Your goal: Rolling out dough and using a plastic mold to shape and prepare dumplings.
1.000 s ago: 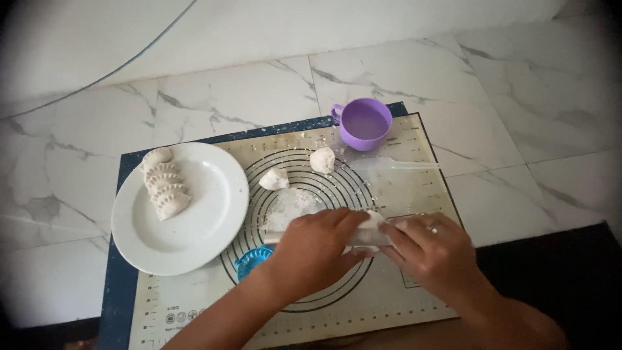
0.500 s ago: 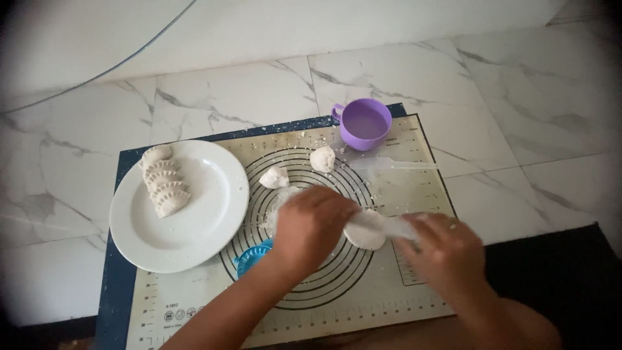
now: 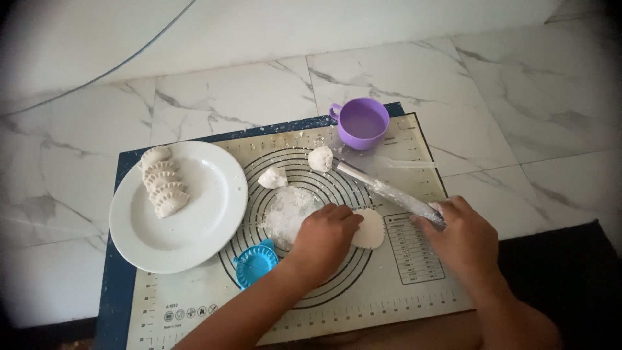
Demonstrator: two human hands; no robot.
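The left hand (image 3: 327,236) lies with fingers together, its tips pressing the edge of a flat dough disc (image 3: 369,228) on the baking mat (image 3: 402,285). The right hand (image 3: 463,236) has its fingers curled around the end of a clear rolling pin (image 3: 385,189), angled up toward 2 dough lumps (image 3: 320,159) and a purple cup (image 3: 363,122)

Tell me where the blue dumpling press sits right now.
In the head view, the blue dumpling press lies on the baking mat, lower left of centre, just below the white plate and left of the left hand.
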